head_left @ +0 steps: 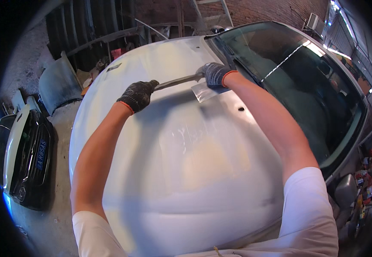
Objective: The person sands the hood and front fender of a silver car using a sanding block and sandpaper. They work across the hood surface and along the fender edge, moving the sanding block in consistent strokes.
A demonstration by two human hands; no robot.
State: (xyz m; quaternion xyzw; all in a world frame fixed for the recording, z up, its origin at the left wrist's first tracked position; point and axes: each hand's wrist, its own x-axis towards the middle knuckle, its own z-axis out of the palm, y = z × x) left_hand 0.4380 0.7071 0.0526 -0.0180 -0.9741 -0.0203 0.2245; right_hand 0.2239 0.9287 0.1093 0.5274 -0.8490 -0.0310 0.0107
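Observation:
Both my hands wear dark knit gloves with orange cuffs and reach out over a white car hood (168,180) with yellowish filler patches. A long, narrow grey bar (177,81), which looks like a sanding board, stretches between them. My left hand (138,95) is closed around its left end. Around the right end, my right hand (216,74) is closed, close to the windshield. Beneath the right hand shows a thin, shiny, squarish sheet (204,92); whether that hand holds it or it lies on the hood, I cannot tell.
The windshield (289,85) and wipers border the hood on the right. A loose grey panel (59,83) leans at the far left, near a dark car part with a bumper (33,158). A ladder (213,13) stands by the brick wall. Clutter (368,184) lies at the right.

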